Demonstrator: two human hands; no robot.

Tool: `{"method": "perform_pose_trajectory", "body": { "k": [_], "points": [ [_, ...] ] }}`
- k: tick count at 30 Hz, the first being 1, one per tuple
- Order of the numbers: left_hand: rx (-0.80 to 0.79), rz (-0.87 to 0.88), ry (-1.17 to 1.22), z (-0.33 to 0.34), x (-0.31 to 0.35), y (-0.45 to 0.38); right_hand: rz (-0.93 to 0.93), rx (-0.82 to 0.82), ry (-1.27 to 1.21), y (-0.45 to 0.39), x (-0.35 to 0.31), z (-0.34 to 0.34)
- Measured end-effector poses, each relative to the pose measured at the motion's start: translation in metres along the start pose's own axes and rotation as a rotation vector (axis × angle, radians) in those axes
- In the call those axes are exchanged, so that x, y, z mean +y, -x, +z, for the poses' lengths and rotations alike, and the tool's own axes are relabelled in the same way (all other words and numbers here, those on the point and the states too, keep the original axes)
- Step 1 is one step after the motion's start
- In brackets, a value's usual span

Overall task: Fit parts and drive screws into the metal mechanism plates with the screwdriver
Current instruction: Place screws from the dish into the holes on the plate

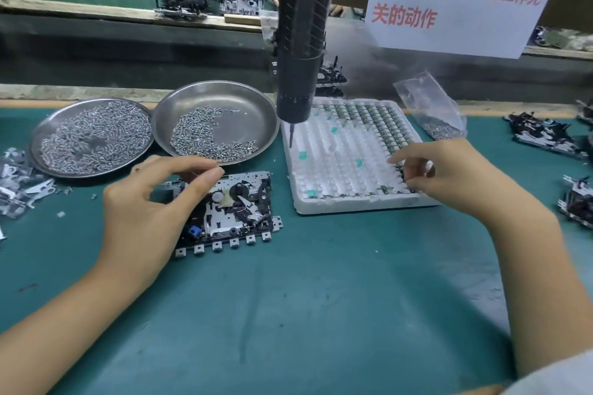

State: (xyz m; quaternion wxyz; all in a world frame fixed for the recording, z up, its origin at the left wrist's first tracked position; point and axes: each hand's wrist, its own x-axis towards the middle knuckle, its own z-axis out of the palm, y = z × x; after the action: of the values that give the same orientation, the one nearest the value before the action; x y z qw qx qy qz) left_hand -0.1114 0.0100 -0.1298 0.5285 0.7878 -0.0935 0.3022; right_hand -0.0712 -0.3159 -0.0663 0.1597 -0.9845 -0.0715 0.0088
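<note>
A metal mechanism plate with black and silver parts lies flat on the green mat, left of centre. My left hand hovers over its left end, thumb and forefinger pinched together near the plate's top edge; whatever they hold is too small to make out. My right hand reaches into the near right corner of a white foam tray, fingers curled down among the small green parts there. A black electric screwdriver hangs untouched above the tray's left edge, bit pointing down.
Two round steel dishes of screws sit behind the plate. Loose metal brackets lie at the far left. A clear bag of screws stands behind the tray. More mechanisms lie at the right edge.
</note>
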Motion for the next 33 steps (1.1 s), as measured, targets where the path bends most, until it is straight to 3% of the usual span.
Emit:
{"method": "perform_pose_trajectory", "body": {
  "k": [3, 6, 9, 12, 15, 20, 26, 33],
  "points": [
    [0.004, -0.001, -0.004, 0.000, 0.000, 0.000, -0.005, 0.011, 0.131, 0.003, -0.001, -0.001],
    [-0.003, 0.007, -0.013, 0.000, 0.001, 0.001, -0.048, 0.128, 0.163, 0.007, -0.003, -0.006],
    [-0.022, 0.032, -0.018, 0.000, 0.003, 0.001, -0.134, 0.219, -0.249, 0.010, -0.019, -0.003],
    [-0.066, 0.066, -0.043, 0.000, 0.005, 0.003, -0.218, 0.071, -0.746, 0.015, -0.058, 0.017],
    [-0.110, 0.137, -0.085, 0.002, 0.007, 0.004, -0.220, -0.096, -0.982, 0.018, -0.097, 0.049],
    [-0.163, 0.246, -0.104, 0.003, 0.007, 0.004, -0.197, -0.062, -1.127, 0.014, -0.133, 0.078],
    [-0.128, 0.131, -0.046, 0.002, 0.007, 0.004, -0.162, 0.006, -1.235, 0.015, -0.127, 0.079],
    [-0.164, 0.130, -0.043, 0.003, 0.007, 0.003, -0.149, -0.015, -1.233, 0.013, -0.124, 0.082]
  ]
}}
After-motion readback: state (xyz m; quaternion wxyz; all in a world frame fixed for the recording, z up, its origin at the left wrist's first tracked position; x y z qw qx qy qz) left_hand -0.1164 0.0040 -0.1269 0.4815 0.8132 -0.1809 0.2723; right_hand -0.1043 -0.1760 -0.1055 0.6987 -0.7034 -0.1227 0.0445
